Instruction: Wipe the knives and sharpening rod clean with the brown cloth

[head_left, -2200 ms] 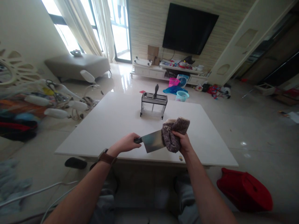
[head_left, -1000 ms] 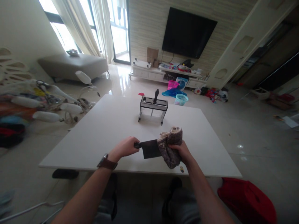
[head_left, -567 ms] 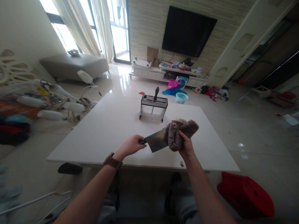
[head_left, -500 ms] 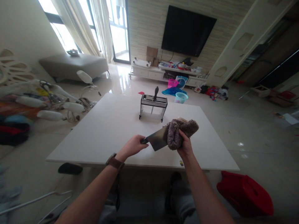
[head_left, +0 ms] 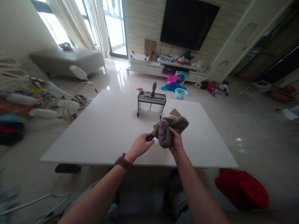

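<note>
The left hand point(head_left: 140, 145) grips the cleaver point(head_left: 149, 137) by its black handle; the right hand point(head_left: 177, 142) clasps a thick folded cloth point(head_left: 164, 136) around its blade, above the white surface point(head_left: 102, 133); a clear-sided knife holder point(head_left: 152, 97) stands just beyond.

cleaver point(head_left: 150, 137): tilted, mostly covered | cloth point(head_left: 164, 134): fuzzy, purplish-brown, folded around it

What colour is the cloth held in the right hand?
The cloth is mottled grey-brown with a purplish tint; the head view shows it.
</note>
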Action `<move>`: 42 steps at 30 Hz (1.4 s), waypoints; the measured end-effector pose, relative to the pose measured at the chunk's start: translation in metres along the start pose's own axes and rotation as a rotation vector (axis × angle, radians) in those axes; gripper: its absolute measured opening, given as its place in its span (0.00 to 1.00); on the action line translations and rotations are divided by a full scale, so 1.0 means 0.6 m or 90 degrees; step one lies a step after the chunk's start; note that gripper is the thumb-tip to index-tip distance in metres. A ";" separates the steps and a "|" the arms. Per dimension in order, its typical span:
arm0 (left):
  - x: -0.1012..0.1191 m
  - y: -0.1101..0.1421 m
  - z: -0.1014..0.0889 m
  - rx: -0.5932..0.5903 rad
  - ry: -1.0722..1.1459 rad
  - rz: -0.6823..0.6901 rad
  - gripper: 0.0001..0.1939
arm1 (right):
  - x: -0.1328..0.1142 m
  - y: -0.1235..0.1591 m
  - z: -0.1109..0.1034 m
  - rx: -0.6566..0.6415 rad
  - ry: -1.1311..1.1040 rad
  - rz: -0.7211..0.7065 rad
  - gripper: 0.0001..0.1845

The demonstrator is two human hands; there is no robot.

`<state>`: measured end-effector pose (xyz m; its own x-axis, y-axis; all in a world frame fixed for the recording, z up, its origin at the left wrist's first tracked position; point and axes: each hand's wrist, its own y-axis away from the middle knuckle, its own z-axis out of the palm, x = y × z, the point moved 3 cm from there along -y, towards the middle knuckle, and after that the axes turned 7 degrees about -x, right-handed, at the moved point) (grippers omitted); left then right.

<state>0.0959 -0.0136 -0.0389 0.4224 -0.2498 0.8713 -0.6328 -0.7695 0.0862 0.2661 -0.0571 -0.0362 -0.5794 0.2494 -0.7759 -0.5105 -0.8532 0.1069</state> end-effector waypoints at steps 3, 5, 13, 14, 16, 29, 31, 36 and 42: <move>-0.001 -0.001 0.003 -0.007 0.017 -0.003 0.10 | 0.005 -0.005 -0.002 0.012 -0.008 0.022 0.22; -0.001 0.000 0.005 -0.011 0.031 -0.011 0.09 | 0.007 -0.005 -0.003 0.017 -0.010 0.036 0.20; 0.002 0.003 0.011 -0.026 0.066 -0.025 0.10 | 0.012 0.003 -0.005 0.017 -0.001 0.044 0.21; 0.002 0.003 0.012 -0.026 0.067 -0.028 0.10 | 0.012 0.003 -0.006 0.017 -0.001 0.046 0.21; 0.003 0.003 0.013 -0.028 0.070 -0.030 0.10 | 0.012 0.002 -0.007 0.018 -0.003 0.051 0.21; 0.000 -0.003 0.014 -0.022 0.098 -0.021 0.12 | 0.021 -0.002 -0.005 0.000 0.016 0.071 0.19; 0.001 -0.001 0.014 -0.021 0.101 -0.021 0.12 | 0.021 -0.001 -0.005 0.002 0.018 0.076 0.20; 0.002 0.002 0.012 -0.018 0.110 -0.014 0.12 | 0.022 0.003 -0.001 -0.004 0.021 0.078 0.19; 0.001 0.009 0.006 -0.014 0.108 -0.012 0.12 | 0.029 0.012 0.005 -0.021 0.033 0.077 0.24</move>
<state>0.0952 -0.0199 -0.0399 0.3205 -0.1316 0.9381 -0.6402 -0.7600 0.1121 0.2506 -0.0575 -0.0472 -0.6012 0.1209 -0.7899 -0.4172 -0.8906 0.1812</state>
